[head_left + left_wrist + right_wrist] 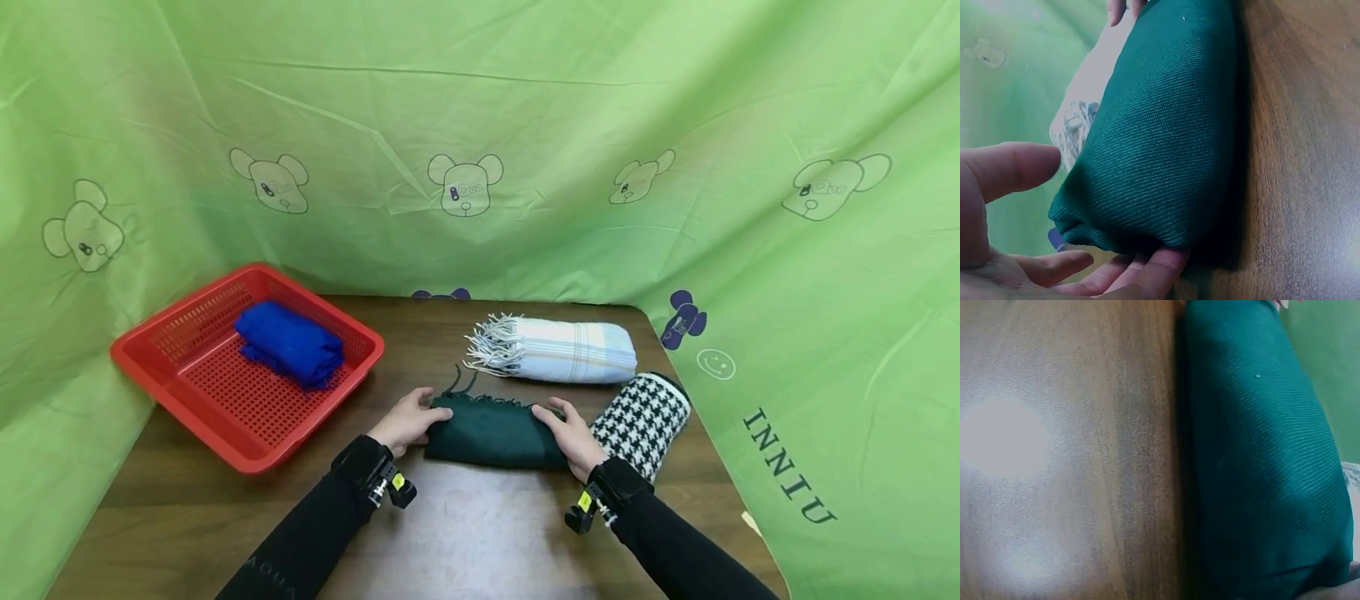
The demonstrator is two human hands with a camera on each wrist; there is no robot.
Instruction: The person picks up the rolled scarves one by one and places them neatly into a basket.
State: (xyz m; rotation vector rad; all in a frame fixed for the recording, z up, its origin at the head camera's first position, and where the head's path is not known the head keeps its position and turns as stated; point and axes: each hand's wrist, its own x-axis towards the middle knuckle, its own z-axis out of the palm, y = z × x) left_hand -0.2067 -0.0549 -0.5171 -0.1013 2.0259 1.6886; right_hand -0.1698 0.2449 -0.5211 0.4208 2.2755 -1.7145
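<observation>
A folded dark green scarf [495, 433] lies across the middle of the table, its fringe on the far side. At its left end is my left hand [408, 421]; the thumb [1022, 165] stands a little apart from the cloth while the fingertips [1163, 265] touch the lower end. My right hand [573, 437] rests at the opposite end with the thumb over the top. Its other fingers are largely hidden, and only a bit of that hand shows in the right wrist view. Beside it lies a rolled black-and-white houndstooth cloth [641, 421].
Behind the scarf lies a rolled pale blue and white plaid scarf [577, 350], its fringe pointing left. To the left stands a red perforated basket [172, 333] holding a folded blue cloth [288, 342]. A green printed curtain [465, 108] surrounds the wooden table [457, 533].
</observation>
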